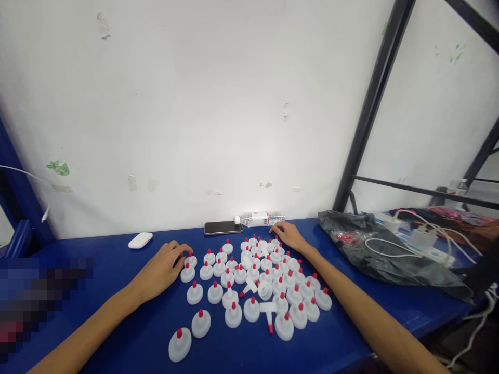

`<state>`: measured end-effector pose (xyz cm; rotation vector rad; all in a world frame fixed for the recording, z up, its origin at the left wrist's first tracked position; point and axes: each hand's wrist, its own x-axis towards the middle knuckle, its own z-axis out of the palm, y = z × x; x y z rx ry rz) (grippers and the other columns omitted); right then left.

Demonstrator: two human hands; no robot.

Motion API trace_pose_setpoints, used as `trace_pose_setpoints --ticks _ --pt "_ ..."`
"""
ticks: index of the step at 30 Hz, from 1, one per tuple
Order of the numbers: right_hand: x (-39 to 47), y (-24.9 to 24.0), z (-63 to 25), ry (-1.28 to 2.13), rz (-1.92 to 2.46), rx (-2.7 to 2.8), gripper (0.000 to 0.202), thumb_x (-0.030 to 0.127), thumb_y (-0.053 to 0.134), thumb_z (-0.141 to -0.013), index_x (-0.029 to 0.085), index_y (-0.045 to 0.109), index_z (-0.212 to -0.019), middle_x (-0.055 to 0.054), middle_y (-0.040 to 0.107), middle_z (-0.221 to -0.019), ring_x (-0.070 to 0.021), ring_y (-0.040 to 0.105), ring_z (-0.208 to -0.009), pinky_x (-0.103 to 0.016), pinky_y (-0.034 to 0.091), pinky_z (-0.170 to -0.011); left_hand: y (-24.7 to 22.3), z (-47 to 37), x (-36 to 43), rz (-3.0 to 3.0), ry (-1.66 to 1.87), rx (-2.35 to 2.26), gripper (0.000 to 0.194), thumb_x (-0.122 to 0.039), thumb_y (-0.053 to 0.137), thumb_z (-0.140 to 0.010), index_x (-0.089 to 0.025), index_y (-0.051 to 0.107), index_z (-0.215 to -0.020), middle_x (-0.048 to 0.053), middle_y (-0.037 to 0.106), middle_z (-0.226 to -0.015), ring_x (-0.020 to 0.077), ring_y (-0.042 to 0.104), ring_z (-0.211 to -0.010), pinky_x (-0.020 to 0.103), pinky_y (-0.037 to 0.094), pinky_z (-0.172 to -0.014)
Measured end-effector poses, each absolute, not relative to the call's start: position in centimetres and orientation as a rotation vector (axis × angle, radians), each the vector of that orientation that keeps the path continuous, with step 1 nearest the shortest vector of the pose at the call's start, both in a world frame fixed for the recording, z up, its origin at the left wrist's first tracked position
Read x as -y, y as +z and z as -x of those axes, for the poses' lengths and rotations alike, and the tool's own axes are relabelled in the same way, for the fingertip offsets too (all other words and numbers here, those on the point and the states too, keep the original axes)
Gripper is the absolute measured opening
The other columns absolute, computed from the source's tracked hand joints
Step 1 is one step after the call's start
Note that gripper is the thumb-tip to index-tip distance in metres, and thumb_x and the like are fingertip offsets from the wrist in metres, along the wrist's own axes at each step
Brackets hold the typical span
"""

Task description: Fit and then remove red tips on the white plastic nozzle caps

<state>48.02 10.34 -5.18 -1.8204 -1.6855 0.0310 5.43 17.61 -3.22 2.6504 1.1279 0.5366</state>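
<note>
Many translucent white spout caps with red tips (252, 310) stand on the blue tabletop, crowded together in the middle and more spread out toward the left. A few lie on their sides, one of them a cap (268, 309) with its red tip pointing toward me. My left hand (166, 265) rests at the left edge of the group, fingers bent and apart, fingertips at a cap (190, 261). At the far right of the group, my right hand (289, 235) lies palm down with loosely bent fingers, beside the rear caps. Nothing shows held in either hand.
Along the wall lie a phone (223, 228) and a clear plastic bottle (259, 218) on its side. A white earbud case (140, 240) sits at left. To the right are a dark plastic bag (362, 254), white cables and a metal frame post (372, 114).
</note>
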Motion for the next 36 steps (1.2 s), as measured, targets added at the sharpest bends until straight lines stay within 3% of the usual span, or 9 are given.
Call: trace_pose_setpoints --ticks 19,36 --pt "-10.2 -4.9 -47.8 0.022 1.843 1.702 0.024 0.028 0.053 -0.099 0.016 0.072 -0.089 -0.004 0.073 -0.098 -0.0178 0.065 -0.094 -0.037 0.048 -0.091 -2.7 -5.4 -17.2 -2.658 0.538 -1.105 0.038 -0.045 0.036 -0.096 -0.025 0.064 -0.114 0.007 0.062 -0.106 0.0258 0.060 -0.099 0.041 0.051 -0.090" --pt "-10.2 -5.1 -48.0 0.008 1.857 1.714 0.031 0.023 0.046 -0.092 0.023 0.077 -0.089 -0.001 0.075 -0.099 -0.0187 0.067 -0.095 -0.025 0.046 -0.082 -2.4 -5.5 -16.9 -2.675 0.489 -1.124 0.039 -0.044 0.036 -0.094 -0.026 0.064 -0.114 0.007 0.062 -0.106 0.0262 0.060 -0.101 0.041 0.050 -0.089"
